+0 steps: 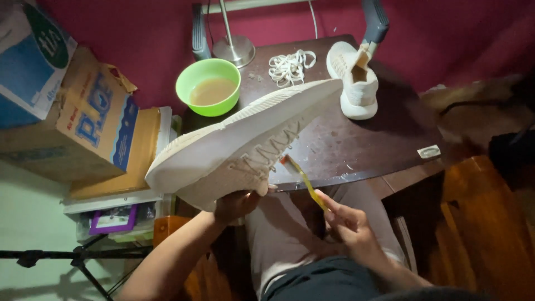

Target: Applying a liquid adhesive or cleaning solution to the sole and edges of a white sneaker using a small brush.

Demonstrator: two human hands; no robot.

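A pale cream shoe [234,142] is held tilted on its side above the table [362,145], sole facing up and left, toe toward the table's back. A yellow toothbrush [304,179] slants beneath it, head touching its lace area, over the table's front edge.

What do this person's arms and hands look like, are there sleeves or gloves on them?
No gloves or jewellery show. The left hand and right hand are bare, and both forearms are uncovered, with no sleeves in view. Light trousers and a dark garment show below.
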